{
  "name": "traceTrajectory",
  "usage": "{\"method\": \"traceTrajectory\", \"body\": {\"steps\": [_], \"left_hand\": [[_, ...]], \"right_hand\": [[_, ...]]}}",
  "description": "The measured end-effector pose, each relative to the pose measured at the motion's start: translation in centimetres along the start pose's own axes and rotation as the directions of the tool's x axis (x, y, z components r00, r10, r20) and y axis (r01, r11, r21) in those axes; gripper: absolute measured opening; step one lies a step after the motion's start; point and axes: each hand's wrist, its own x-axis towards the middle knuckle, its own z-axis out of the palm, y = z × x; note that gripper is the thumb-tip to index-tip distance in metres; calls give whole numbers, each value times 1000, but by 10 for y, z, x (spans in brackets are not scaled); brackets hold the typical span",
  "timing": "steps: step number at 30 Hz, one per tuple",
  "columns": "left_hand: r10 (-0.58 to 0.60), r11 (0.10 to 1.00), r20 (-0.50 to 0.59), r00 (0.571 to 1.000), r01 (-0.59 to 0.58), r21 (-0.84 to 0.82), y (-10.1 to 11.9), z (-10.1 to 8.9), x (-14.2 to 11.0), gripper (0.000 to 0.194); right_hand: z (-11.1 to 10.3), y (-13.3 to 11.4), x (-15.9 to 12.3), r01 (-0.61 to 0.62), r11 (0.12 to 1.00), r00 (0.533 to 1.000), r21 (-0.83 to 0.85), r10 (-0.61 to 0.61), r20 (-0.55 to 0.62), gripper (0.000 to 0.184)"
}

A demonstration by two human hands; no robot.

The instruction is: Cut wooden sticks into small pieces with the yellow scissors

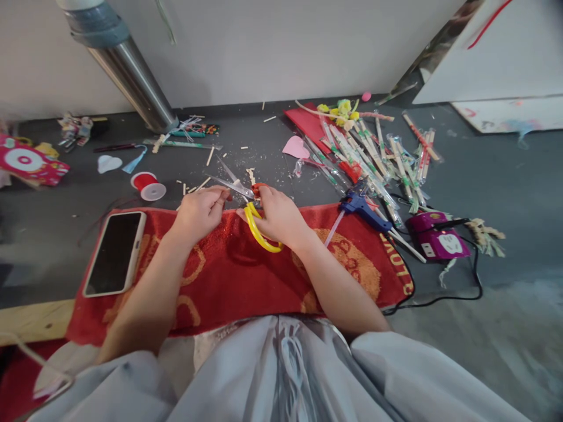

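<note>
In the head view, my right hand [281, 215] holds scissors with yellow handles [259, 234]. Their metal blades [231, 183] are spread apart and point up and to the left. A small red piece [259, 189] shows at the fingers of this hand, with a short beige strip [251, 174] just beyond it. My left hand [200, 214] is closed in a pinch left of the blades; what lies between its fingertips is too small to make out. Both hands are over the far edge of a red towel [246, 281].
A phone [115, 253] lies on the towel's left. Red ribbon spool [148, 186] and steel flask [136, 82] stand beyond. At right are wrapped sticks [360, 149], a blue glue gun [365, 211] and a purple power socket [440, 235] with a black cable. Beige scraps litter the table.
</note>
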Motion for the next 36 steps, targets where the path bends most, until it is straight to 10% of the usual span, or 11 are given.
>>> {"method": "traceTrajectory", "body": {"steps": [16,36], "left_hand": [[18,989,-188,982,10,148,1,7,-5,42],[-54,996,-349,936,74,44,17,7,-6,27]], "right_hand": [[-11,-4,-1,-32,999,994,16,30,106,45],[12,5,-2,128,987,988,92,-119,-104,61]]}}
